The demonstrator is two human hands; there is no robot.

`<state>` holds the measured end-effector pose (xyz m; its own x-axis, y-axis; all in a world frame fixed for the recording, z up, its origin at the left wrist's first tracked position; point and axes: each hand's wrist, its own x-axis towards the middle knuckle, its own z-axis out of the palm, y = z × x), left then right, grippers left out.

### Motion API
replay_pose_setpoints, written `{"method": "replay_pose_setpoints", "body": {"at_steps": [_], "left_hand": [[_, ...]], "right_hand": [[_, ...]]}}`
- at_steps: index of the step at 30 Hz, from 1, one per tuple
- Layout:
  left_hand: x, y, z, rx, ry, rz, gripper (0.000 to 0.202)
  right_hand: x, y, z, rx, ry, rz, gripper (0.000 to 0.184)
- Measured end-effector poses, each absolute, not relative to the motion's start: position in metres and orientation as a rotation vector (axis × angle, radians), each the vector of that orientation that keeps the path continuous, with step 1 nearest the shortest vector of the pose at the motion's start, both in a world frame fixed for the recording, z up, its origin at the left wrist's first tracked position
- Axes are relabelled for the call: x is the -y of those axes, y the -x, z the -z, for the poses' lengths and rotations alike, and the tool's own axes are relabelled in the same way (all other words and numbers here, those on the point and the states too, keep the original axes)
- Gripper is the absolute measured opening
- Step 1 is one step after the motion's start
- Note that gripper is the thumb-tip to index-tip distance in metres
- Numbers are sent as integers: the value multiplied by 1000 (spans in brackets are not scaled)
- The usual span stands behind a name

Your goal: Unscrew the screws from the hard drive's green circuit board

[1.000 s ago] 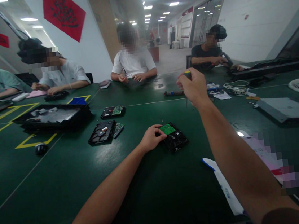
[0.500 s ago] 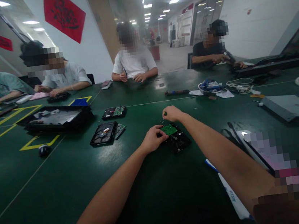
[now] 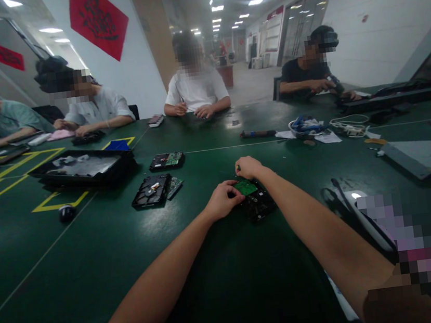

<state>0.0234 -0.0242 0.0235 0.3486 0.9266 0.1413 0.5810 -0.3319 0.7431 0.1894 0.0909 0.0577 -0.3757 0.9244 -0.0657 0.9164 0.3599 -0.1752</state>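
A black hard drive (image 3: 259,206) with a green circuit board (image 3: 246,187) lies on a dark green tabletop (image 3: 222,281). At the drive's left edge, the left hand (image 3: 222,201) grips it between thumb and fingers. Over the drive's far end, the right hand (image 3: 249,168) has its fingers closed around a small handle (image 3: 239,168). Left of the drive sits a black casing (image 3: 146,193); beyond, a black tray (image 3: 117,172).
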Motion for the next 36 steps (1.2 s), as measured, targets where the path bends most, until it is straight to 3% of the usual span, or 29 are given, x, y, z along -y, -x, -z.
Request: {"method": "replay_pose_setpoints", "body": {"at_steps": [12, 30, 36], "left_hand": [[24, -24, -20, -1302, -2009, -791, 14], [27, -24, -26, -1299, -1997, -784, 12], [27, -24, -26, -1291, -2005, -792, 10]], "right_hand": [[-75, -224, -63, 2412, 1658, -145, 21], [-58, -229, -65, 2605, 1482, -262, 5], [-55, -229, -65, 2604, 1486, -256, 9]]}}
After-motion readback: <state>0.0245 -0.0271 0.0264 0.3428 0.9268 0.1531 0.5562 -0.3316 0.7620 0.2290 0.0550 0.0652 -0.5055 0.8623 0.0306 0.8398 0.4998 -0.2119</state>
